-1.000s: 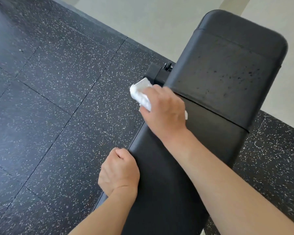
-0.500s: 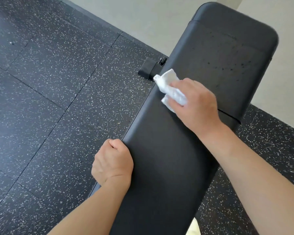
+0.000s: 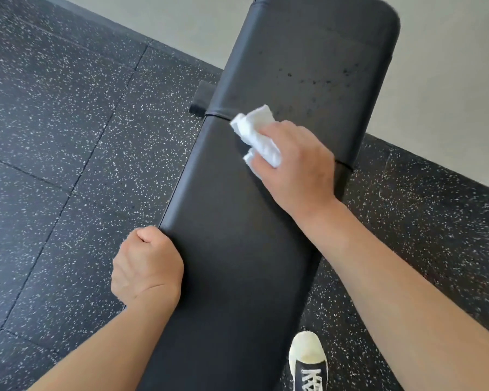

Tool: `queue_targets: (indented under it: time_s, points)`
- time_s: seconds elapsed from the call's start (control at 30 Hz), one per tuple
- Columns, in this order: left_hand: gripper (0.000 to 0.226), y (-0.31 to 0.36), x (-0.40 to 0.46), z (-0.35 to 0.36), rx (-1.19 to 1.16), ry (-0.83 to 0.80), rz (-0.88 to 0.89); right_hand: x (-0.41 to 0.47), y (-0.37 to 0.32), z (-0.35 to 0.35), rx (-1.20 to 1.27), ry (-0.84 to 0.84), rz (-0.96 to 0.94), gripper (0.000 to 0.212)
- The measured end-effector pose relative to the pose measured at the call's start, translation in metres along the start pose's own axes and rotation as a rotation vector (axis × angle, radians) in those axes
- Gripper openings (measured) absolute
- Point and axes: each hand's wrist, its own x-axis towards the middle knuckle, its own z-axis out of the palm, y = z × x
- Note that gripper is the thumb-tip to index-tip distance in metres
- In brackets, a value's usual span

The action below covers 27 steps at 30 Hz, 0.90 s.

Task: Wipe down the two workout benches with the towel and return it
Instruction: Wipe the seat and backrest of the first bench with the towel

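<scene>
Person, head-camera view: two forearms bare to the frame edge; left hand (image 3: 147, 269) and right hand (image 3: 299, 165) ungloved, ringless; one shoe (image 3: 308, 362), right of the bench (image 3: 237, 263), black canvas, cream toe cap, white laces

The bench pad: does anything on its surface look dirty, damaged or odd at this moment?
Yes. The far section of the bench, beyond the seam, carries scattered dark spots around, unlike the plain near section. The white towel under the right hand lies at the seam, short of most spots. I cannot tell whether they are dirt or wear.
</scene>
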Motion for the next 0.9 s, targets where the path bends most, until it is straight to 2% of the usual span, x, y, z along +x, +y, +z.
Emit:
queue_targets:
  time_s: [0.13,0.23,0.3,0.4,0.57,0.63,0.73,0.8,0.9]
  points:
    - [0.033,0.002,-0.001,0.000,0.006,0.009,-0.006,0.010,-0.069,0.033,0.032,-0.098,-0.084,0.039]
    - [0.032,0.003,-0.001,-0.002,-0.005,-0.003,-0.028,-0.036,-0.089,0.028,0.135,-0.200,-0.208,0.031]
    - [0.031,0.002,-0.001,-0.003,-0.021,-0.009,-0.027,-0.081,-0.075,0.011,0.217,-0.263,-0.345,0.024]
    - [0.031,0.003,-0.003,-0.002,-0.029,0.005,-0.005,-0.129,-0.018,-0.021,0.158,-0.285,-0.474,0.021]
    - [0.033,0.003,-0.003,-0.003,-0.009,0.006,-0.020,-0.092,0.051,-0.044,0.034,-0.089,-0.225,0.027]
    - [0.034,0.002,-0.002,-0.003,-0.019,0.002,-0.023,-0.054,0.046,-0.035,0.015,-0.030,-0.068,0.028]
    - [0.035,0.004,-0.003,-0.002,-0.018,0.002,-0.014,-0.015,0.004,-0.009,0.027,0.034,0.100,0.030]
    - [0.036,0.004,-0.003,-0.001,-0.013,0.004,-0.011,-0.014,-0.038,0.012,0.042,0.038,0.070,0.032]
    - [0.039,0.003,-0.001,-0.001,-0.020,-0.001,-0.023,-0.049,-0.089,0.027,0.157,-0.052,-0.132,0.027]
